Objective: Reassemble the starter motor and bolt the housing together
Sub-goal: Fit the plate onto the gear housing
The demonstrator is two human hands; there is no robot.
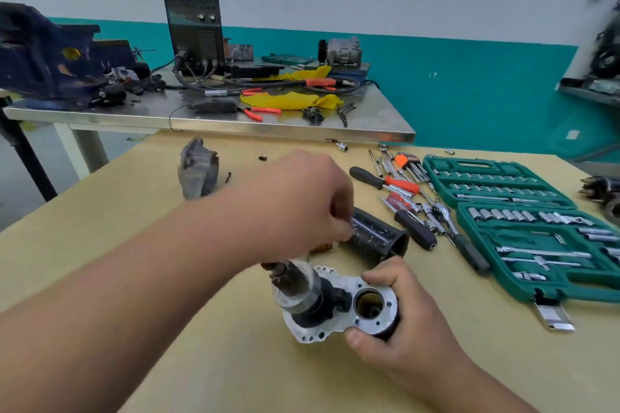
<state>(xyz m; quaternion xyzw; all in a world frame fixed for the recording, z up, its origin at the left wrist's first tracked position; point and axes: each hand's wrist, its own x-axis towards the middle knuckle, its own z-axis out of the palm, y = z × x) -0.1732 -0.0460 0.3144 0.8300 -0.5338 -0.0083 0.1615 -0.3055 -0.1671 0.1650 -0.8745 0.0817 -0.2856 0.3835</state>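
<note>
Housing (pixel 349 282): aluminium, stands in the middle of the bench (pixel 141 198) toward its near edge, open bore facing up. A shaft (pixel 293 285) stands upright out of its left half.

Right hand (pixel 406 315): grasps the housing's round right end, with the thumb at the near rim and the fingers curled over the far rim.

Left hand (pixel 302 204): reaches across from the left and hangs above and just behind the shaft. The fingers are curled with the tips at the near end of the yoke (pixel 375 235). There is motion blur, so it cannot be told whether they hold the yoke or only touch it.

Yoke: a black cylinder lying on its side just behind the housing, open mouth toward the right.

End cap (pixel 198 171): grey, well apart, toward the bench's far left.

Right side of the bench: a green socket set (pixel 536 228) lies open along the right edge. Between it and the yoke lie screwdrivers (pixel 385 179), a ratchet (pixel 446 214) and hex keys (pixel 407 163) in an orange holder.

Behind the bench: a steel table (pixel 369 124) carrying a welder (pixel 194 30), a yellow cloth (pixel 288 100) and orange-handled pliers (pixel 258 112). The lettering on the welder panel is too small to read.
</note>
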